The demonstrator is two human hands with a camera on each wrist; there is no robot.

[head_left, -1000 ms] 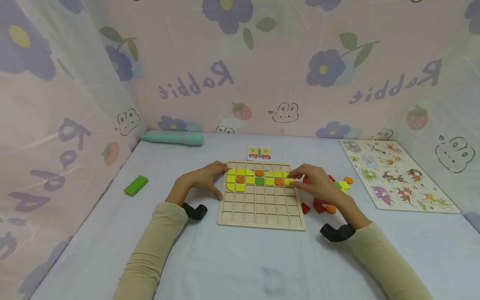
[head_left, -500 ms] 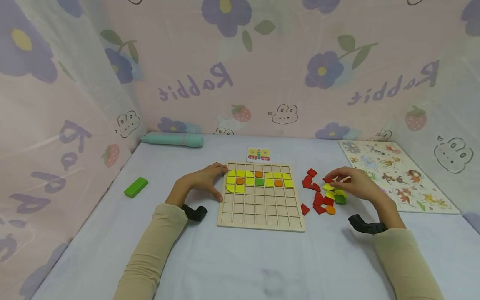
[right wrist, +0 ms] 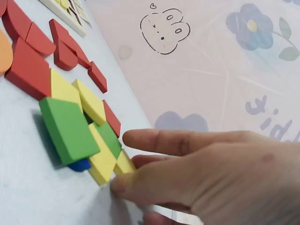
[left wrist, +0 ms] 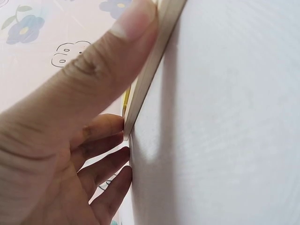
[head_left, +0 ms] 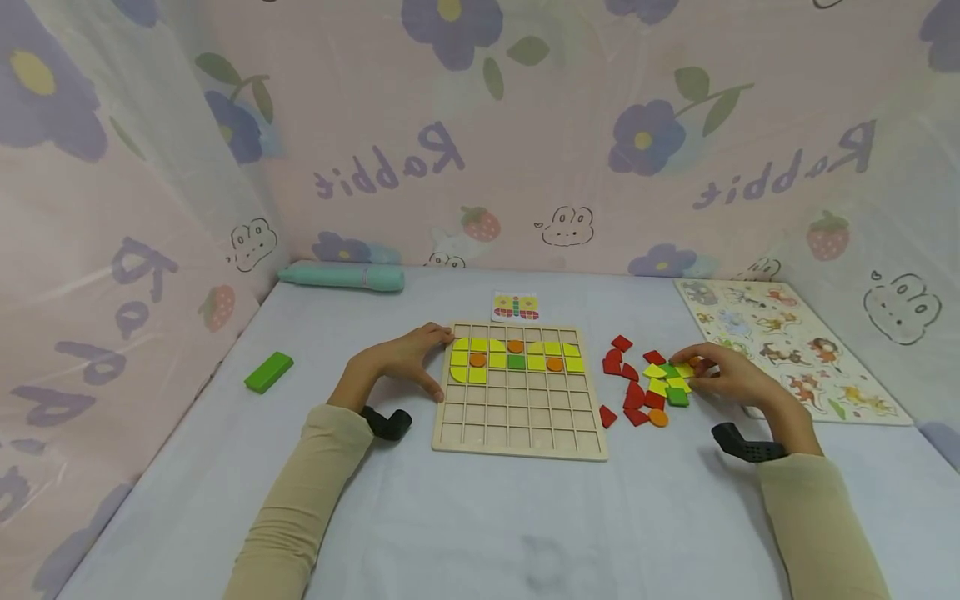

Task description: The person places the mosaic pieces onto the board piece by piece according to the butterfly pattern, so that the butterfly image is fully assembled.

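Note:
A pale wooden grid board (head_left: 521, 412) lies mid-table, its upper rows bearing yellow tiles, orange discs and a green square (head_left: 517, 362). My left hand (head_left: 401, 358) rests along the board's left edge, thumb toward the front and fingertips by the far corner. In the left wrist view the thumb (left wrist: 133, 23) presses that wooden edge. On the right, my right hand (head_left: 727, 375) pinches a yellow tile (right wrist: 124, 161) at the rim of the loose pile between thumb and fingers. Beside it lie a green tile (right wrist: 70, 131), more yellow tiles and red pieces (head_left: 633, 394).
A small pattern card (head_left: 515, 307) sits behind the board. An animal puzzle board (head_left: 795, 354) lies far right, partly behind the right hand. A green block (head_left: 268, 372) is at left, and a teal marker-shaped object (head_left: 341, 276) lies along the back wall.
My right hand has left a yellow tile at the board's right side and moved right to the loose pile, its fingers now at another yellow tile. The left hand stays at the board's edge.

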